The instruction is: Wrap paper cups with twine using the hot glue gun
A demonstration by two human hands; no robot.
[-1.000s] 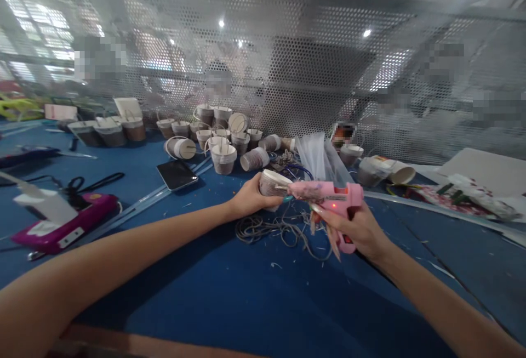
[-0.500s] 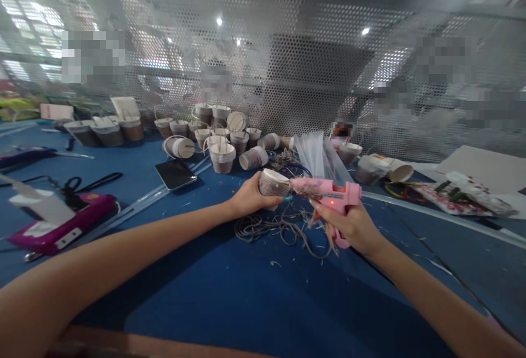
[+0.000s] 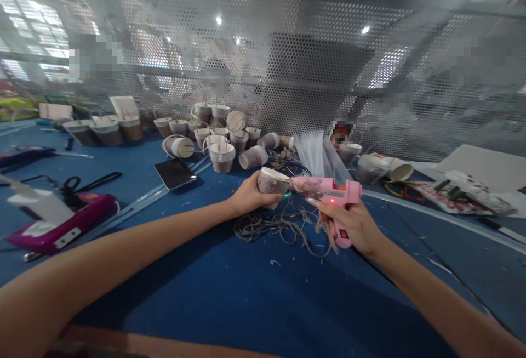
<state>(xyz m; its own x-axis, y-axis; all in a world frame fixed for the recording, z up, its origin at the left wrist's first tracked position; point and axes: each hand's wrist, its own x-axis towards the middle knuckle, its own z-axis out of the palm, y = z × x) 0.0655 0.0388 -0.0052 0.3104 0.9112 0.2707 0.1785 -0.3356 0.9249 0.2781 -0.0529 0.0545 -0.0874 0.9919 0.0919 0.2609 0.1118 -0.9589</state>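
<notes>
Tilted in my left hand point(image 3: 249, 198) is a small paper cup point(image 3: 272, 183) with a white rim and a greyish wrapped side. The fingers are closed around it. My right hand point(image 3: 355, 222) grips a pink hot glue gun point(image 3: 343, 196) by its handle, and a red light glows on its body. The gun's nozzle is at the right side of the cup's rim; whether it touches cannot be made out. Below the cup, a loose tangle of grey cord point(image 3: 263, 227) lies on the blue table point(image 3: 230, 297).
Several wrapped cups with handles point(image 3: 222, 159) stand or lie toward the back. A phone point(image 3: 175, 174) lies left of centre, near a purple power strip point(image 3: 84, 226). Clear glue sticks point(image 3: 322, 155) are behind the gun. A red-and-white bag point(image 3: 464, 196) lies on the right.
The glue gun's handle has turned slightly, so its red switch now shows. The cup and my left hand have shifted very slightly left.
</notes>
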